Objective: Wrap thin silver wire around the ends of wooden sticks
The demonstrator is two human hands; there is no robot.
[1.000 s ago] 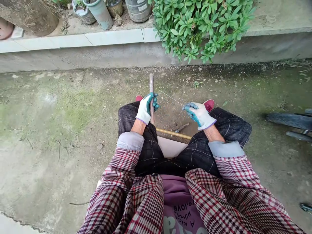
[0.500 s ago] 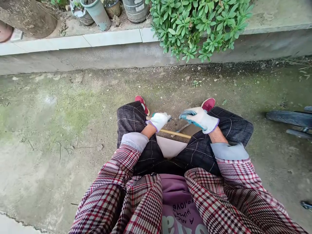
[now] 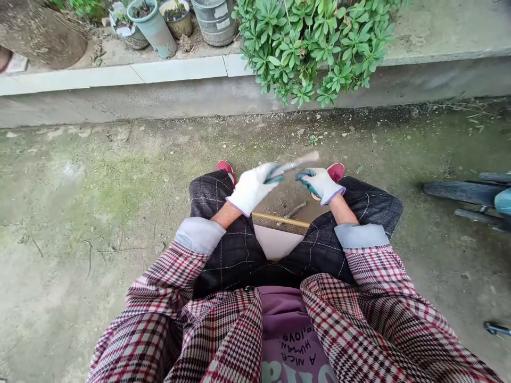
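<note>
My left hand (image 3: 253,187), in a white work glove with dark teal fingers, is closed round a slim grey stick-like tool with a pale brownish end (image 3: 298,163). The tool slants up to the right and is blurred, so its exact kind is unclear. My right hand (image 3: 320,184), in a matching glove, is held just below the tool's far end. Its fingers are bent but apart, and I see nothing between them. Between my knees, a thin yellow rod (image 3: 279,219) lies crosswise, with a grey stick-like piece (image 3: 296,209) on the ground beyond it.
A pale flat surface (image 3: 275,242) shows between my thighs. Ahead runs a low concrete ledge (image 3: 175,72) with plant pots (image 3: 154,26) and a leafy green bush (image 3: 315,48). A dark wheel (image 3: 459,192) stands at the right on the mossy concrete ground (image 3: 99,197).
My left hand has risen and turned, and the grey tool now shows extending from it to the right. My right hand has shifted slightly and curled its fingers. The view has moved a little.
</note>
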